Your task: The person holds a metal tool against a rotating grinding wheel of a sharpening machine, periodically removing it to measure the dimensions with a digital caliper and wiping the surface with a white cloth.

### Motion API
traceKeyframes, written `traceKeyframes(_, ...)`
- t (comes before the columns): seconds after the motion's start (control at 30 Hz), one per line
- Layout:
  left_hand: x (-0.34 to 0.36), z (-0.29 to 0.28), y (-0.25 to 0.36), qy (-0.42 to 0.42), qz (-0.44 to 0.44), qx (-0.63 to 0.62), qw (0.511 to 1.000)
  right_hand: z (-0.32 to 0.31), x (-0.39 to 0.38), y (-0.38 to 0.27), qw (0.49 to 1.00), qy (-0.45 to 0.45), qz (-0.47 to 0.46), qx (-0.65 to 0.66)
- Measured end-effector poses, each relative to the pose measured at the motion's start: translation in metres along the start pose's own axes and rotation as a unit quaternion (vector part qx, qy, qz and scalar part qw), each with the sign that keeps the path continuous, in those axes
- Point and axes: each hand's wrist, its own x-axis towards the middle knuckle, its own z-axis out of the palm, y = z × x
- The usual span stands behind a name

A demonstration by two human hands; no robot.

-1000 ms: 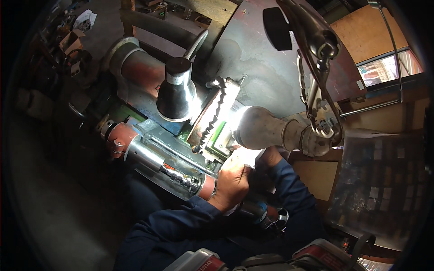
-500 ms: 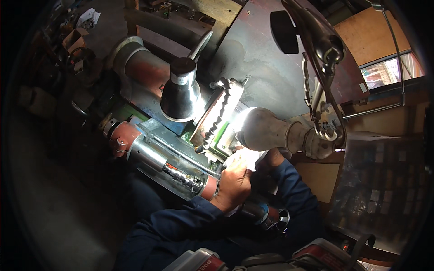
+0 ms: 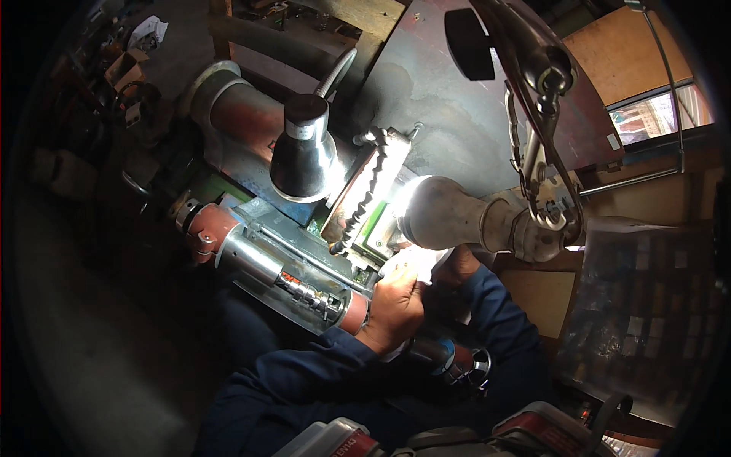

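In the middle of the view, a bright white cloth or sheet [image 3: 423, 261] lies between my two hands under strong lamp light. My left hand [image 3: 394, 306] is closed, its thumb and fingers pinching the near edge of the white cloth. On the far side of it, my right hand [image 3: 460, 266] is partly hidden behind the cloth and the lamp; how its fingers lie does not show. Just beyond both hands stands a machine part with a green block [image 3: 372, 238] and a dark segmented hose [image 3: 365, 199] beside it.
A shiny lamp shade [image 3: 304, 164] and a pale lamp shade [image 3: 445, 213] hang close over the work. Left of my hands runs a machine with a chromed cylinder [image 3: 251, 257] and a red collar [image 3: 354, 312]. A jointed metal arm [image 3: 547, 91] hangs at upper right, above a large metal sheet [image 3: 434, 84].
My hands stay at nearly the same place with the white cloth. The whole view has shifted very slightly.
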Motion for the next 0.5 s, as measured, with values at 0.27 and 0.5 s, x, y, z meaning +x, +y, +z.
traceKeyframes(0.27, 0.000, -0.003, 0.002, -0.031, -0.025, 0.024, 0.999, -0.006, -0.014, 0.000, 0.998, 0.035, -0.034, -0.036)
traceKeyframes(0.5, 0.002, 0.011, -0.006, 0.022, 0.041, 0.023, 0.999, -0.022, 0.018, 0.036, 0.971, -0.076, 0.068, 0.216)
